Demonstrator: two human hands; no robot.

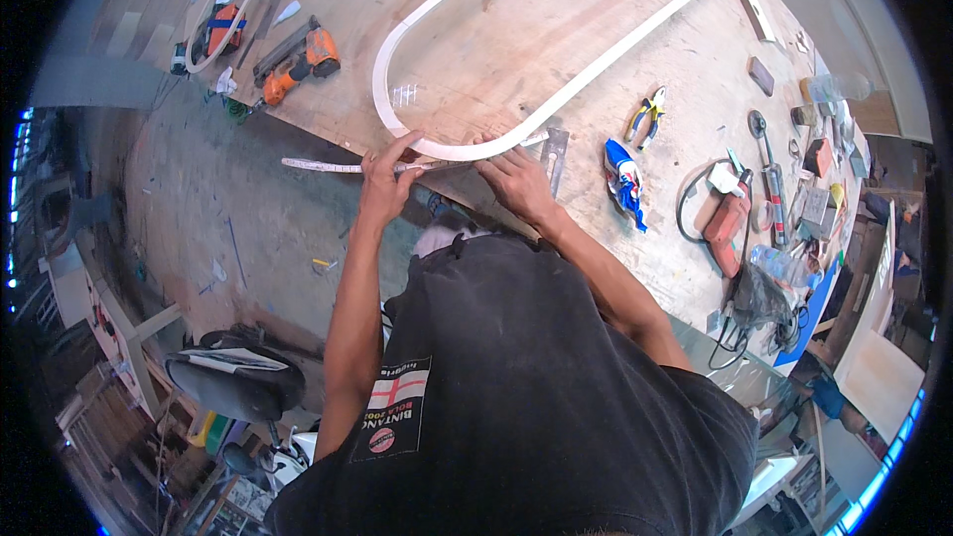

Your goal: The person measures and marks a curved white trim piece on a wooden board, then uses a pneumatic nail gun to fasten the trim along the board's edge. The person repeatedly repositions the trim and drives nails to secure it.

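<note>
A white loop-shaped frame with rounded corners lies on the wooden worktable, its near curve close to the table edge. My left hand is at the left of that curve, forefinger reaching onto the frame and thumb on a thin, pale strip with dark marks. It looks like a measuring tape, and its free end sticks out to the left past the table edge. My right hand has its fingers bent against the outer side of the curve, along the strip's line; what its fingertips grip is partly hidden.
Right of my right hand lie a metal square, pliers, a blue-and-white packet and a red corded power tool. An orange nail gun rests at the left table edge. A motorbike seat stands at lower left.
</note>
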